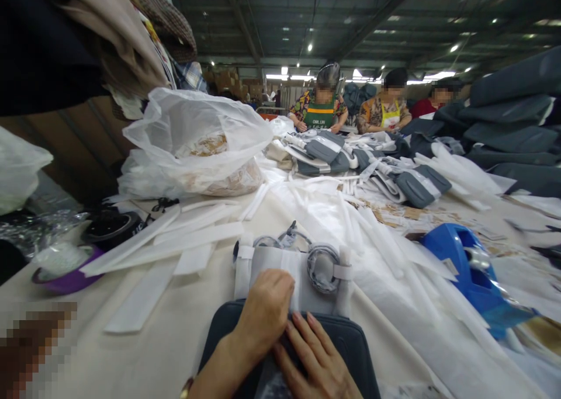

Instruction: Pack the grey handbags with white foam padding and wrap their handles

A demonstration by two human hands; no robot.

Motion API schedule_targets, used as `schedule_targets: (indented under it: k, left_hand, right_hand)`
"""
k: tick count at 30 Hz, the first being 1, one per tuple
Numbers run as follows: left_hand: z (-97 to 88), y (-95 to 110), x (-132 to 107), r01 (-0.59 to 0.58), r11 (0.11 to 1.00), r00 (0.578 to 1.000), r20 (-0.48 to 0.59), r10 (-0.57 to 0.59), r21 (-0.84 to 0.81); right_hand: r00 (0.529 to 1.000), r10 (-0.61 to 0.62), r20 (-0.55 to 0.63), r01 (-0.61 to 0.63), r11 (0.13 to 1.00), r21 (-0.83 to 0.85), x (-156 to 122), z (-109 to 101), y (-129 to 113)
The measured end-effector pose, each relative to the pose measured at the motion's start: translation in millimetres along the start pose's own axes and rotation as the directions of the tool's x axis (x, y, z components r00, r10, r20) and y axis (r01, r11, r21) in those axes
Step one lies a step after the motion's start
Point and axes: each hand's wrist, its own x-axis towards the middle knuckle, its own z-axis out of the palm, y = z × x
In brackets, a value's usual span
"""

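Resting right hand [322, 361] fingers-flat on slate-grey bag [353, 340], left hand [267, 302] curled at bag's edge, hold unclear; might skew bag by tugging.

two hands [269, 302], one tape dispenser [447, 244]

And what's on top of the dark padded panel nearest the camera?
The right hand lies on the dark padded panel, the left hand over its far edge, with translucent plastic between them. Whatever both hands cover can't be seen.
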Motion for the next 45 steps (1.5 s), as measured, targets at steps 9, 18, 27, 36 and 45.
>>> schedule_targets:
  k: [9,18,27,36,45]
  left_hand:
    - [9.4,-8,-70,-0.403,0.608,0.888,0.131,0.441,0.685]
    - [7.8,-9,-69,-0.439,0.543,0.870,0.187,0.457,0.716]
    - [10.8,-18,-70,-0.420,0.572,0.867,0.124,0.483,0.705]
    - [11.4,-22,-73,-0.420,0.585,0.874,0.137,0.466,0.693]
    - [11.2,-19,-73,-0.415,0.602,0.885,0.147,0.442,0.682]
  right_hand:
    - [0.991,0.031,0.128,-0.071,0.942,0.327,41,-34,34]
    - [0.542,-0.047,0.839,-0.063,0.993,0.096,139,18,132]
    - [0.388,-0.145,0.910,0.009,0.988,0.154,137,29,150]
    - [0.397,-0.036,0.917,-0.035,0.998,0.054,125,36,151]
    - [0.541,-0.024,0.841,-0.074,0.994,0.076,105,27,147]
